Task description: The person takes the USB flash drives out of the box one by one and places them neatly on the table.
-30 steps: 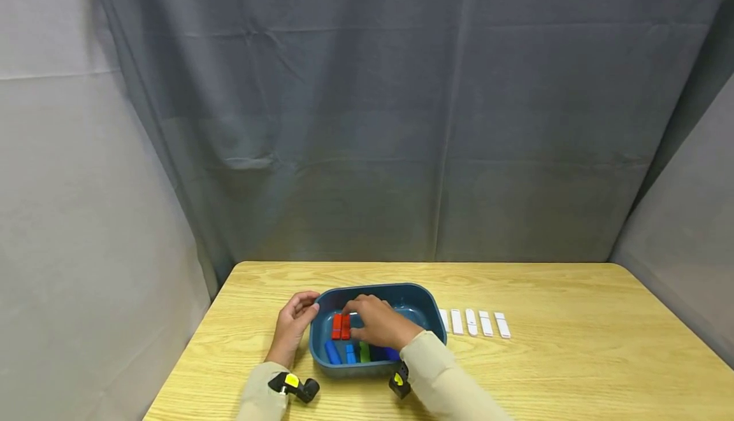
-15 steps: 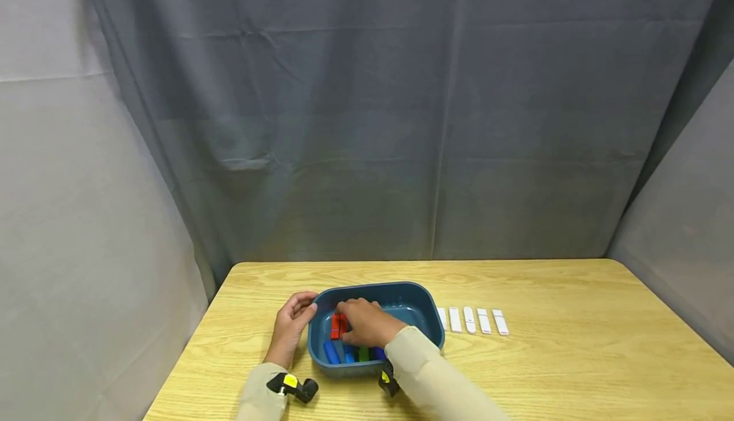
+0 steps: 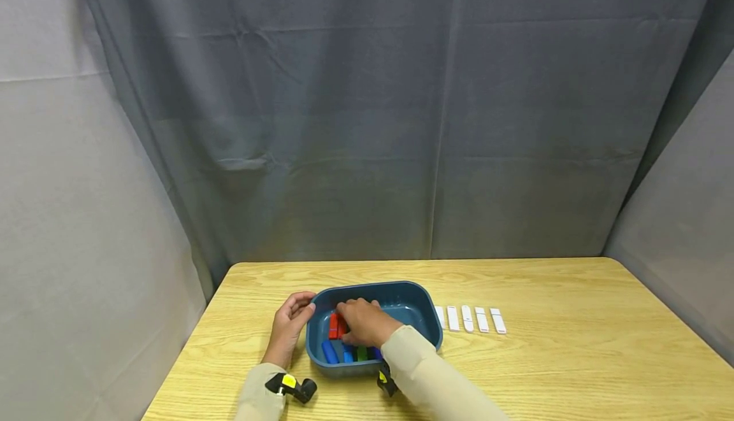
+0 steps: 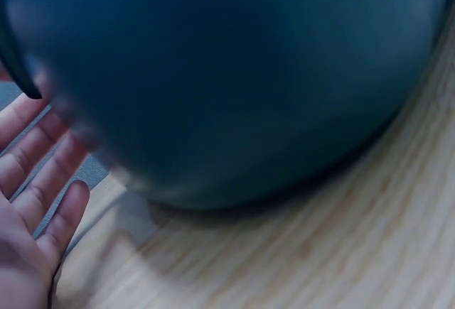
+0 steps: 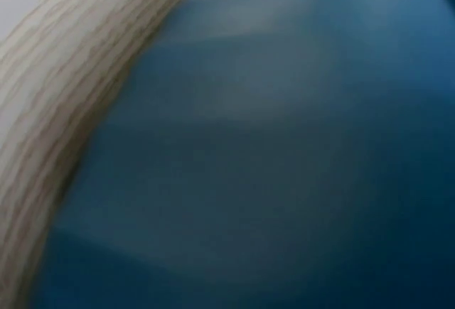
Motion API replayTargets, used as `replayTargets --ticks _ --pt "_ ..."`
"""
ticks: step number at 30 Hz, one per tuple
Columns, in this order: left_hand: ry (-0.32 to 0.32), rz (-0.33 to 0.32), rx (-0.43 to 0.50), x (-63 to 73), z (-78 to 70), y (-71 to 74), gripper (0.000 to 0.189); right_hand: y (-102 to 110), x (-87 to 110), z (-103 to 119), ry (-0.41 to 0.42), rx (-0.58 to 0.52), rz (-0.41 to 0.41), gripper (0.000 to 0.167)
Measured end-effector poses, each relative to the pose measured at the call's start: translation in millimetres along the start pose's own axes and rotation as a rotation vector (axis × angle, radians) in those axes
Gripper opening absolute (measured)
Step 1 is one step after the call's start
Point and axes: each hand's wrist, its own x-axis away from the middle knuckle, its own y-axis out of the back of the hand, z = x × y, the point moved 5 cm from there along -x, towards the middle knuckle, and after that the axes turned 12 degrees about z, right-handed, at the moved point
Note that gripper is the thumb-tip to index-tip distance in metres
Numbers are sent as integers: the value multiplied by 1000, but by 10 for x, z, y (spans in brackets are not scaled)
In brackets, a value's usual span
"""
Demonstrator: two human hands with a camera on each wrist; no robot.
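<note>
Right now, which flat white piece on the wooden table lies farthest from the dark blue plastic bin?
The rightmost flat white piece, ending the row; the other white pieces lie nearer the bin.

A wood-grain desk (image 3: 573,351) with rounded far corners fills the lower part of the head view. Behind its far edge hangs a creased dark grey curtain (image 3: 355,121), marked by an upright seam and fold lines. Pale cloth walls flank it, one (image 3: 86,185) beyond the desk's left edge, another (image 3: 682,217) beyond the right. The light is soft.
</note>
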Motion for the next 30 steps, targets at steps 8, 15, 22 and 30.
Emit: replayTargets --ticks 8,15,22,30 --pt "15 8 -20 86 -219 -74 32 -17 -12 11 5 31 -31 33" --pt "13 12 -10 89 -223 -78 32 -39 -27 6 6 46 -44 29" --pt "10 8 -10 97 -239 -82 31 -31 -33 31 -4 54 -48 29" --pt "3 2 -17 70 -155 -55 31 -24 -42 39 -18 67 -39 30"
